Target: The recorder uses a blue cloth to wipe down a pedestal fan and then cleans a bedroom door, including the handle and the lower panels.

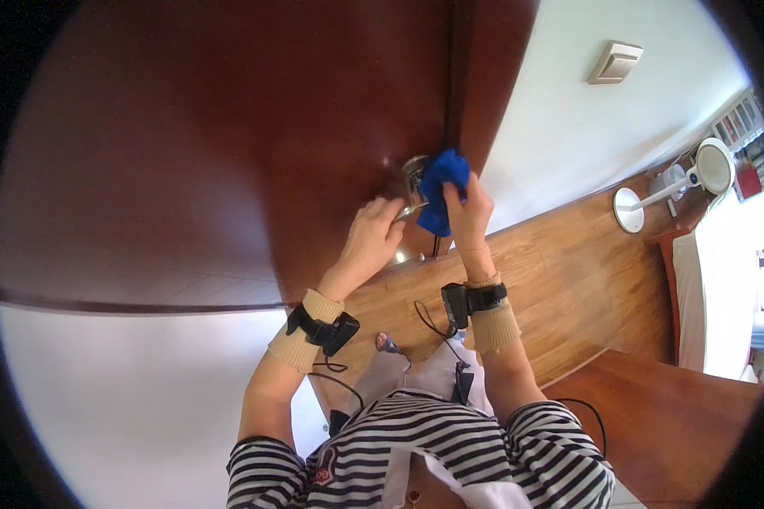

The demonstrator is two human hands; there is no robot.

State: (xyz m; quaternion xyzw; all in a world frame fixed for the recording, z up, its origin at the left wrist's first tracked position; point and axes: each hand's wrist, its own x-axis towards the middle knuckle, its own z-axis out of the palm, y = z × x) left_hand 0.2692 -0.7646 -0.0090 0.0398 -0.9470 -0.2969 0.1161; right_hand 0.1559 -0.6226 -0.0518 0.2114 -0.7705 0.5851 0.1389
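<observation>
A dark red-brown wooden door [229, 140] fills the upper left, with a metal door handle [407, 211] and its plate [414, 172] near the door's edge. My left hand [370, 238] has its fingers curled round the end of the handle. In my right hand [472, 213] is a bunched blue cloth [444, 184], pinched between thumb and fingers. The cloth lies against the edge side of the handle plate and hides part of it. Both my wrists bear beige cuffs with black strapped devices.
A white wall with a light switch [615, 62] adjoins the door frame on the right. On the wooden floor [560, 273] stands a white pedestal fan [629, 210], near a bed with a white cover [707, 292]. Black cables hang by my arms.
</observation>
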